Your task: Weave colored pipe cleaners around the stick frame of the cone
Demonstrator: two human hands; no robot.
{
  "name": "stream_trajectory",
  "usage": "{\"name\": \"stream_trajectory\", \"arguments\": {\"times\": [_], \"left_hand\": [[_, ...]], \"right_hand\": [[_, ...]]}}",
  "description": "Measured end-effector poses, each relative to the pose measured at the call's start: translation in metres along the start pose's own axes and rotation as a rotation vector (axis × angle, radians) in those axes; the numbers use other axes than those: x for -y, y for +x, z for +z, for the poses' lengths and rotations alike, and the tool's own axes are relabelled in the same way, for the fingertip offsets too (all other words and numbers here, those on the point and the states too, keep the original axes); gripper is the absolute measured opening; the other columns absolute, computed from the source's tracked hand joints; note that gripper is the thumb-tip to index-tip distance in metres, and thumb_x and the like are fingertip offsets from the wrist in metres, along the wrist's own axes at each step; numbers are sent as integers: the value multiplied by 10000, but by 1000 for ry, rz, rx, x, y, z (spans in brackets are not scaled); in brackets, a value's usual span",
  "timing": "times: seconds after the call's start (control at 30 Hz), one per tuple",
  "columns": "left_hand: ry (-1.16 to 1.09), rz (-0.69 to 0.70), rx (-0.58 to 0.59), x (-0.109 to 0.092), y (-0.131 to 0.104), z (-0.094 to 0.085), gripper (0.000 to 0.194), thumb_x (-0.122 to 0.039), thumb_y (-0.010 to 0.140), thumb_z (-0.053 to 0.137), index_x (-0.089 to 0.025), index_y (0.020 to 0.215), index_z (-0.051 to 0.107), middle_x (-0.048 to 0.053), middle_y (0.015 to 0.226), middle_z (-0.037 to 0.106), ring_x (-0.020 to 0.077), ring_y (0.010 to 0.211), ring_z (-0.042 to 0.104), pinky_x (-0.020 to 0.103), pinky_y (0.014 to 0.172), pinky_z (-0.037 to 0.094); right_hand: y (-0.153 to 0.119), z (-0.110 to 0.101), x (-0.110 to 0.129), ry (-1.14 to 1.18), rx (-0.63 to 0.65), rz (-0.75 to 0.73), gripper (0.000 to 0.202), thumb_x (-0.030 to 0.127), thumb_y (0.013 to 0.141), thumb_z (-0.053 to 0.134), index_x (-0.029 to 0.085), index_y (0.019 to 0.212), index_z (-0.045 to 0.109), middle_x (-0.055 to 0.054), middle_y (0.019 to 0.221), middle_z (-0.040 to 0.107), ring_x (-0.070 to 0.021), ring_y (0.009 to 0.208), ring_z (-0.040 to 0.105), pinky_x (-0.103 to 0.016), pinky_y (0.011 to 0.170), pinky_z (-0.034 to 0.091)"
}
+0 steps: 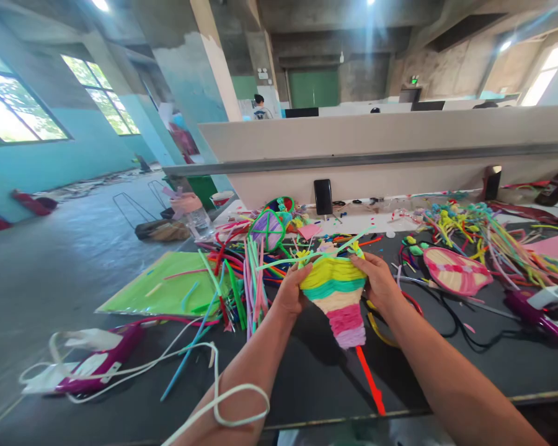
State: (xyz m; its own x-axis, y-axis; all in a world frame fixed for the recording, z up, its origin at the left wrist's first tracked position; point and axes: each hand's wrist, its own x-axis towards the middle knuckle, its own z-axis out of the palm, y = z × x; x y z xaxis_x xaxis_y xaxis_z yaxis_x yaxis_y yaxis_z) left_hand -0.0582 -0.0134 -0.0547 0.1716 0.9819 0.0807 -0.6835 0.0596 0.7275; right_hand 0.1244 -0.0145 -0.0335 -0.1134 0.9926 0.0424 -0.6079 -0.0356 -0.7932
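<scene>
A striped pipe-cleaner craft [337, 291] is held up between both my hands over the dark table. Its bands run yellow, teal, cream, pink and lilac, narrowing downward, and a red pipe-cleaner stem [371, 384] slants from the bottom. My left hand [294, 291] pinches the upper left corner, and my right hand [376, 279] grips the upper right corner. Light green pipe cleaners [344, 248] stick out across the top edge, with small yellow curls at both corners. Some fingertips are hidden behind the craft.
Bundled pipe cleaners [255, 279] and a green sheet [167, 282] lie left. A purple glue gun [102, 365] has a white cord [216, 371] trailing near my left forearm. Right are a pink striped craft [456, 269] and another purple tool [539, 313]. A phone [323, 197] stands behind.
</scene>
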Motion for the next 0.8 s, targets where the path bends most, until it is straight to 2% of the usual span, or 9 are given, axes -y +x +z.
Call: {"name": "stream_trajectory", "arguments": {"times": [0.17, 0.33, 0.47, 0.67, 0.8], "left_hand": [[-10, -32, -52, 3, 3, -2, 359, -194, 688, 717, -106, 1034, 689, 116, 921, 736, 275, 885, 698, 404, 849, 540], [-19, -54, -184, 7, 3, 3, 285, -176, 648, 735, -112, 922, 693, 85, 847, 736, 246, 792, 707, 396, 822, 555], [14, -60, -191, 9, 2, 5, 269, -166, 632, 741, -97, 889, 698, 93, 811, 735, 259, 799, 708, 401, 830, 553], [43, -73, -155, 8, 0, 6, 246, -168, 633, 739, -90, 866, 715, 107, 794, 740, 286, 826, 707, 410, 841, 544], [39, -119, -122, 9, -2, 10, 267, -175, 637, 732, -80, 885, 718, 121, 822, 742, 297, 831, 707, 423, 860, 535]], "right_hand": [[2, 1, -6, 77, -42, 3, 221, 229, 583, 810, 187, 781, 723, -29, 737, 747, -240, 788, 708, -345, 741, 545], [0, 5, -12, 142, -78, 14, 180, 256, 602, 782, 185, 749, 707, -27, 730, 740, -244, 801, 703, -358, 755, 541], [-1, 6, -15, 153, -117, -19, 119, 239, 611, 751, 184, 691, 683, -17, 723, 733, -243, 823, 695, -349, 774, 533], [3, -2, 1, 141, -14, 48, 219, 228, 645, 714, 201, 862, 695, -32, 842, 743, -244, 889, 681, -364, 826, 516], [5, -6, 9, 215, 127, 206, 297, 377, 697, 684, 177, 915, 701, -69, 829, 735, -265, 942, 666, -400, 874, 501]]}}
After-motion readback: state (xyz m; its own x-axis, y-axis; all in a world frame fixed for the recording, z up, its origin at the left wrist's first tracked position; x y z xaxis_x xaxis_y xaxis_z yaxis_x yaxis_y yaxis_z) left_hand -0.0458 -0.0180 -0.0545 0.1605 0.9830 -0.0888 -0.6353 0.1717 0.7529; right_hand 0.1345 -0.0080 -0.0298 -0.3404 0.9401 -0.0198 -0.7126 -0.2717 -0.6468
